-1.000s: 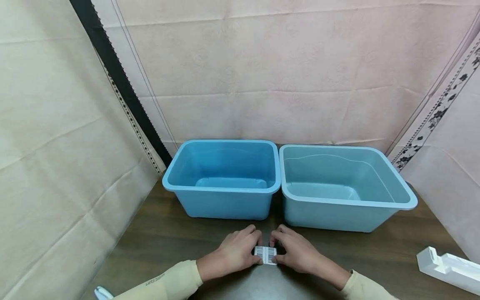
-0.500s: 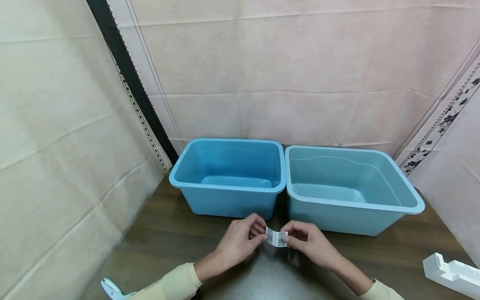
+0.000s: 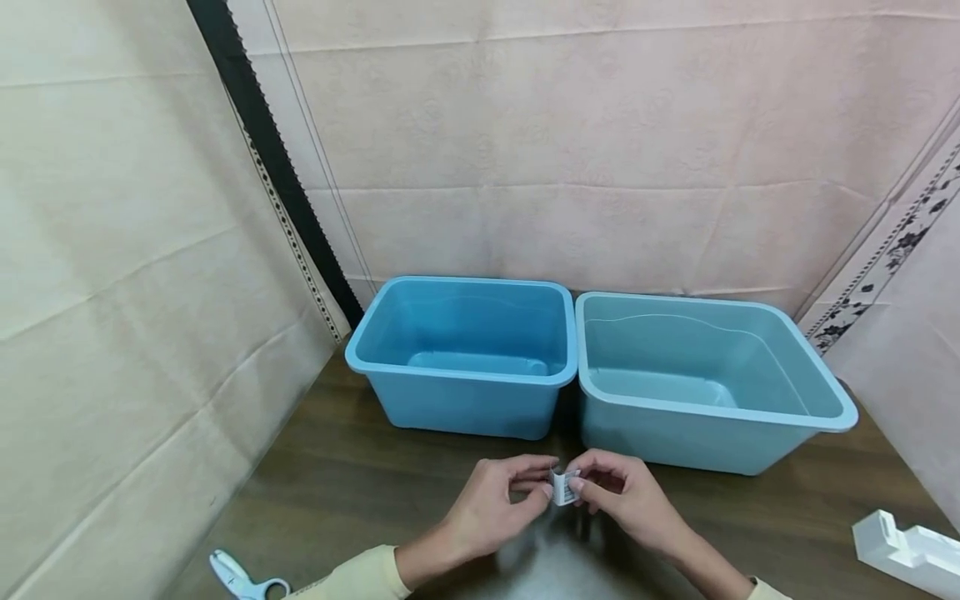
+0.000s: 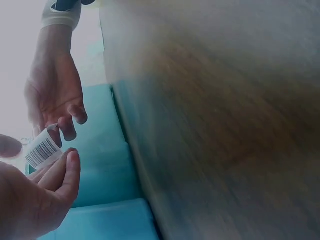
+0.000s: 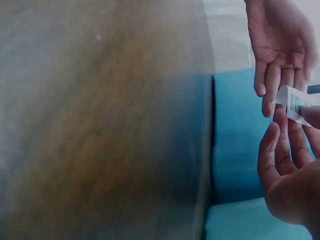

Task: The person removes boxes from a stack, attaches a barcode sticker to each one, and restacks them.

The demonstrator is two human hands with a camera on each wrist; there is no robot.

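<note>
A small white barcode label (image 3: 565, 487) is bent between my two hands, just above the table. My right hand (image 3: 626, 493) pinches its right end, with the thumb over the printed side in the right wrist view. Around the label's other end, my left hand (image 3: 504, 500) has its fingers extended behind and the thumb in front. In the left wrist view the left thumb (image 4: 9, 146) stands apart from the fingers, beside the label (image 4: 43, 151). One end of the label (image 5: 281, 95) curls outward in the right wrist view.
A blue tub (image 3: 457, 400) and a paler teal tub (image 3: 690, 437) stand side by side behind the hands. A light-blue tool with a ring handle (image 3: 238, 577) lies at front left. A white notched block (image 3: 911, 546) lies at right. Cloth walls (image 3: 562, 150) enclose the table.
The label has come up off the table and is now more bent, its left end turned. The left fingers have straightened, while the right hand keeps its pinch. The view has shifted slightly.
</note>
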